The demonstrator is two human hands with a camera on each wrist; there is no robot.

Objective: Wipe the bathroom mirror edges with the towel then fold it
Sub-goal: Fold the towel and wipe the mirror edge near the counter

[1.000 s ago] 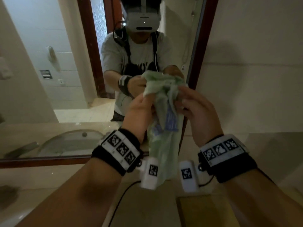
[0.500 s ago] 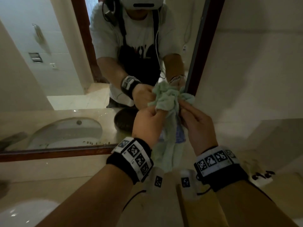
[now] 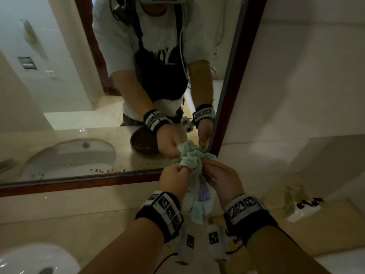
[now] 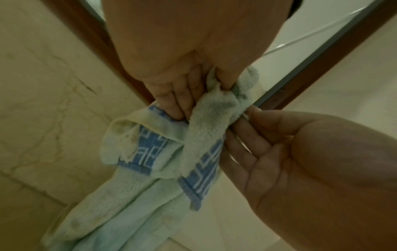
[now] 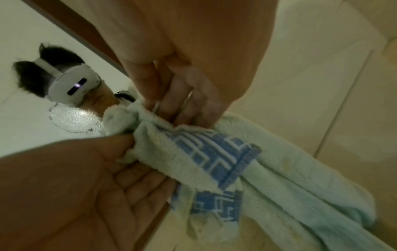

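A pale green towel with a blue patterned band is bunched against the lower right corner of the mirror's dark wooden frame. My left hand grips the bunch from the left. My right hand pinches it from the right. The rest of the towel hangs down between my wrists. In the left wrist view my left hand curls round the towel, with my right hand pinching beside it. The right wrist view shows my right hand and left hand on the towel.
The frame's bottom edge runs left above the beige counter. A white basin sits at the lower left. A white tray with small dark items stands on the counter to the right. Tiled wall fills the right side.
Both hands have carried the bunched towel down along the mirror's right frame edge, from mid-height to the lower right corner. Both keep their hold.
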